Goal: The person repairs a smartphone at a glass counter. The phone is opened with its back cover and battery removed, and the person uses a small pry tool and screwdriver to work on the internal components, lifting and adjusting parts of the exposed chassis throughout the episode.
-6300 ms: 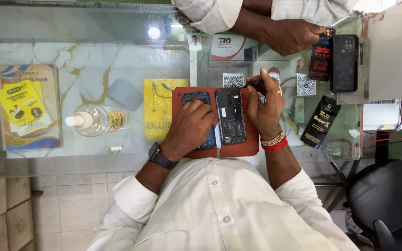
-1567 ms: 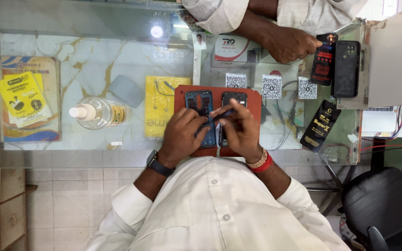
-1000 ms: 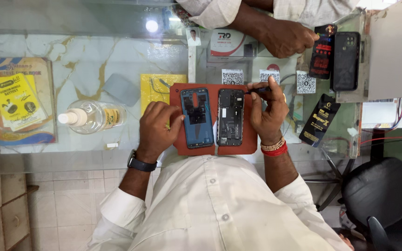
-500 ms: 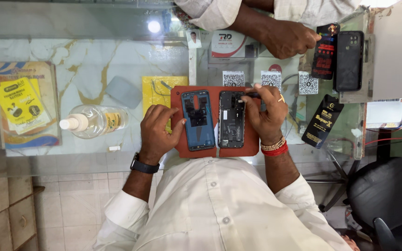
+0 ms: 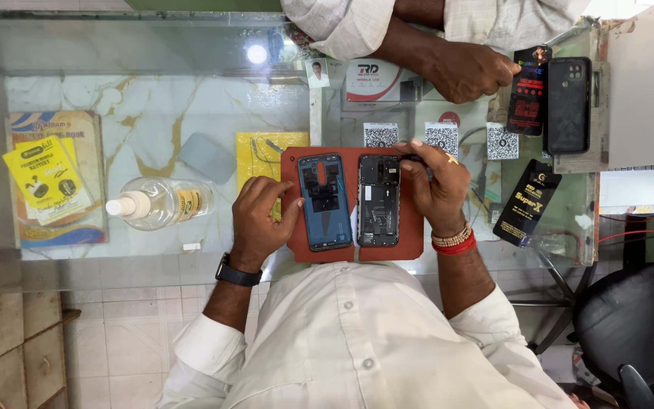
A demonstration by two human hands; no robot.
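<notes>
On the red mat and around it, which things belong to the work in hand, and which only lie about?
In use: red mat; blue back cover by the left hand; opened phone under the right hand.

Lying about: clear bottle; yellow leaflet; black phone; black packet.

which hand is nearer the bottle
Left. The left hand rests on the red mat's edge, a short gap from the bottle; the right hand is beyond both phone halves.
</notes>
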